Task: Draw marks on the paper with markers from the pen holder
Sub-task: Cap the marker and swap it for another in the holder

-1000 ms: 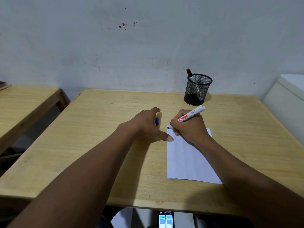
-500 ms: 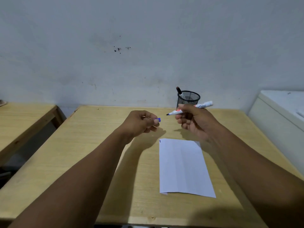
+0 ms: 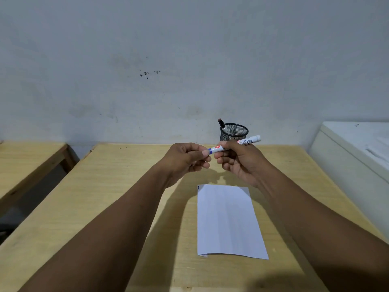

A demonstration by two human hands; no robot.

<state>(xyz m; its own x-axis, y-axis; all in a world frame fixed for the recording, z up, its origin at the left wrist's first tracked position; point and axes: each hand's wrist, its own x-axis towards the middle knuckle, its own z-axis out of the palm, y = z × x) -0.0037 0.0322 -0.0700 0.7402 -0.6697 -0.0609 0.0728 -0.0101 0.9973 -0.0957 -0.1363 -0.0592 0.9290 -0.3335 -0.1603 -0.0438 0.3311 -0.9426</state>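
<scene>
Cap back on "marker"-labelled marker (image 3: pixel 235 144).

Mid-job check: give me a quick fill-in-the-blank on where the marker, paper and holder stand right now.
1. Both hands hold the marker above the ____.
2. The paper bears a small ____ mark at its far left corner.
3. The mesh pen holder holds ____ marker.
4. The left hand grips the marker's ____ cap end.

Missing: table; blue; one; blue

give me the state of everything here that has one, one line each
blue marker: held off the table in both hands, cap end at the left fingers
left hand: closed on the marker's cap end
right hand: closed on the marker's barrel
paper: flat on the table, small blue mark at its far left corner
pen holder: upright, one marker in it
</scene>
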